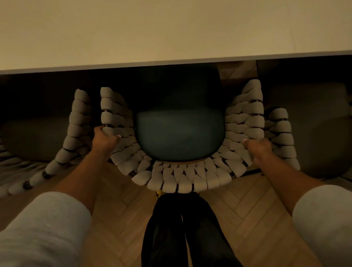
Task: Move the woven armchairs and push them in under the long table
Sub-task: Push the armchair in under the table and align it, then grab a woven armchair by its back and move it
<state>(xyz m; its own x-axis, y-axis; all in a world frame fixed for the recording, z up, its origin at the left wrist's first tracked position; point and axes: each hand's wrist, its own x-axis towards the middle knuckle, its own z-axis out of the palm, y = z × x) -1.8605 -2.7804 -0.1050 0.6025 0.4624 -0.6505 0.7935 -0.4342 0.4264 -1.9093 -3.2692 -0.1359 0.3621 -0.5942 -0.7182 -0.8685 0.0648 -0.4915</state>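
A woven armchair [180, 175] with thick pale cord and a dark teal seat cushion [179, 135] stands right in front of me. The front of its seat reaches under the edge of the long pale table [162, 29]. My left hand [105, 140] is closed around the chair's left arm rim. My right hand [258, 148] grips the right side of the woven back. Both forearms stretch forward from light grey sleeves.
A second woven armchair [70, 145] stands close on the left, a third [282, 137] on the right, both partly under the table. Herringbone wood floor [119, 232] lies below. My dark-trousered legs [185, 238] are just behind the chair.
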